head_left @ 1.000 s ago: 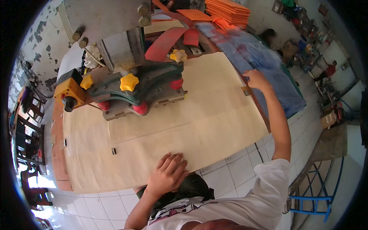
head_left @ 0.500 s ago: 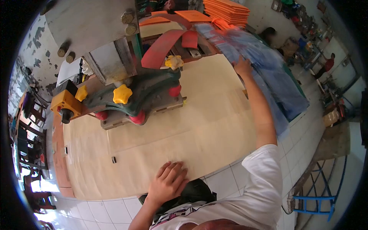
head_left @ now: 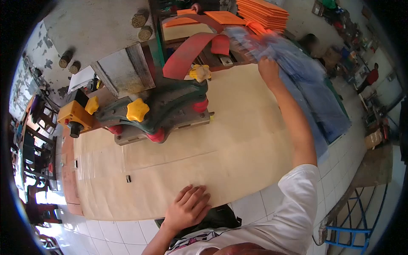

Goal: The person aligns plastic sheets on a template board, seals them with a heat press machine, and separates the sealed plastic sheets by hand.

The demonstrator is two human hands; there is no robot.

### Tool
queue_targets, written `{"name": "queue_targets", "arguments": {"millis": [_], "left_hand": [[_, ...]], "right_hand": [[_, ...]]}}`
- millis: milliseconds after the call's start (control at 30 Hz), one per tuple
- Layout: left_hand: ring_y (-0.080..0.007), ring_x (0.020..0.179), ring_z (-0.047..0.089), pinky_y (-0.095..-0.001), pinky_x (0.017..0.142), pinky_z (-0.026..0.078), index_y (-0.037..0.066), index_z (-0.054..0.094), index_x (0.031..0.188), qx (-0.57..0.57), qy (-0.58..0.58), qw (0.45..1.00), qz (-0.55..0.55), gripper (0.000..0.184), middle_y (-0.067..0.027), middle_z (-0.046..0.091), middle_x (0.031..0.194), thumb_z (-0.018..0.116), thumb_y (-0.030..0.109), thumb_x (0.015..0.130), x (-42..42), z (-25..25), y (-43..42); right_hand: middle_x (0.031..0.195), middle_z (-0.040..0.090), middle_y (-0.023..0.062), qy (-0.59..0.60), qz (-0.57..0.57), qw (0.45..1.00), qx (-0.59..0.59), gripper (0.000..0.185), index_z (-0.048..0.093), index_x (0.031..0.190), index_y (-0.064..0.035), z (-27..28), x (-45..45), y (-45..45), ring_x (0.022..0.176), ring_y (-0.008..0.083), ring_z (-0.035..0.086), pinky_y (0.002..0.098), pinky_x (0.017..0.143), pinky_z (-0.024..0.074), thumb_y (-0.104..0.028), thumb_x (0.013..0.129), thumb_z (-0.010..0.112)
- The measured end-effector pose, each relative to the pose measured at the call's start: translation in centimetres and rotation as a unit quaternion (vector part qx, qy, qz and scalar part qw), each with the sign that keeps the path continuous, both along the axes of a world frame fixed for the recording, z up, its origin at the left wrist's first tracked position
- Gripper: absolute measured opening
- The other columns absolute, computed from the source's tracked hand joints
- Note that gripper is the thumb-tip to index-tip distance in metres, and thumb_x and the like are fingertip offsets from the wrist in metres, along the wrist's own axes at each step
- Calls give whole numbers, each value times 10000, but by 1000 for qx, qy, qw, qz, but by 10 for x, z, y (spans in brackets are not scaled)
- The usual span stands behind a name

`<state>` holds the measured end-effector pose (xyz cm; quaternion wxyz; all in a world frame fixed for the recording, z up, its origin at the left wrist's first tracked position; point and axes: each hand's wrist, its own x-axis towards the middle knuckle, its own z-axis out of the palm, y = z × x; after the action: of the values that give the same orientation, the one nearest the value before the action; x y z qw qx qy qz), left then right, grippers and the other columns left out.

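Observation:
Beside the front edge of the beige sheet-covered board [head_left: 170,182], my left hand [head_left: 188,208] lies flat with its fingers spread, holding nothing. My right hand [head_left: 268,70] reaches to the board's far right corner with its fingers bent together, at the edge of the blue translucent plastic sheets [head_left: 306,85]. Whether it pinches a sheet is hidden. A machine head [head_left: 165,104] with yellow star knobs [head_left: 137,110] and red rubber feet stands over the board at the left. A small dark clip [head_left: 128,179] sits on the board.
An orange stack [head_left: 262,15] stands behind the plastic sheets. A curved red strip [head_left: 187,55] arches behind the machine. A yellow control box [head_left: 75,117] is at the left. A blue metal frame [head_left: 348,231] stands lower right. A person in red [head_left: 372,76] is far right.
My right hand has moved from the board's right edge farther back and in, its fingers now closed together. The plastic sheets have shifted over the right edge. My left hand has barely moved.

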<state>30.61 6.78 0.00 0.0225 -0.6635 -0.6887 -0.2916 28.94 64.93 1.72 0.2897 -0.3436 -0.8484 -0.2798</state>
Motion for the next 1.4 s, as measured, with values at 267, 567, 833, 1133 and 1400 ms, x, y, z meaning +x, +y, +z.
{"name": "queue_targets", "arguments": {"millis": [267, 567, 833, 1133, 1400], "left_hand": [[-236, 1048, 615, -417, 978, 484, 89, 675, 1012, -5, 4, 1000, 1, 255, -90, 614, 1162, 724, 221, 800, -1, 2, 1], [-247, 1023, 625, -419, 969, 490, 100, 684, 1007, 5, 1, 1000, 2, 262, -87, 627, 1148, 740, 219, 780, -1, 1, 1], [-246, 1021, 627, -429, 968, 490, 97, 684, 1015, 4, 6, 1000, 7, 263, -89, 627, 1154, 732, 227, 792, -1, 0, 1], [-267, 1049, 614, -437, 972, 489, 81, 672, 1023, 3, -10, 1000, -9, 271, -106, 614, 1174, 726, 213, 792, -2, 3, -1], [-301, 1080, 598, -460, 1007, 449, 52, 659, 1039, 13, -14, 1000, -19, 276, -131, 616, 1173, 698, 184, 799, 2, 1, -2]], "right_hand": [[724, 670, 221, 181, -86, 977, -75, 224, 690, 792, -27, 29, 29, 70, 738, 405, 680, 500, 692, 550, -191, 871, 560], [848, 699, 215, -63, 11, 993, -97, 330, 647, 1079, 5, 25, 14, 21, 746, 407, 677, 493, 705, 544, -269, 923, 552], [1401, 471, 240, -75, 207, 882, -417, 685, 299, 1486, -41, -1, -4, 10, 1277, 372, 485, 458, 1059, 377, -494, 988, 425], [1551, 268, 198, 26, 161, 861, -482, 744, 337, 1480, -84, 26, -15, 4, 1446, 330, 238, 418, 1164, 224, -586, 946, 459], [1494, 319, 270, -221, 46, 903, -366, 723, 341, 1476, -112, 62, 139, -159, 1364, 449, 334, 486, 1119, 300, -406, 877, 620]]}}
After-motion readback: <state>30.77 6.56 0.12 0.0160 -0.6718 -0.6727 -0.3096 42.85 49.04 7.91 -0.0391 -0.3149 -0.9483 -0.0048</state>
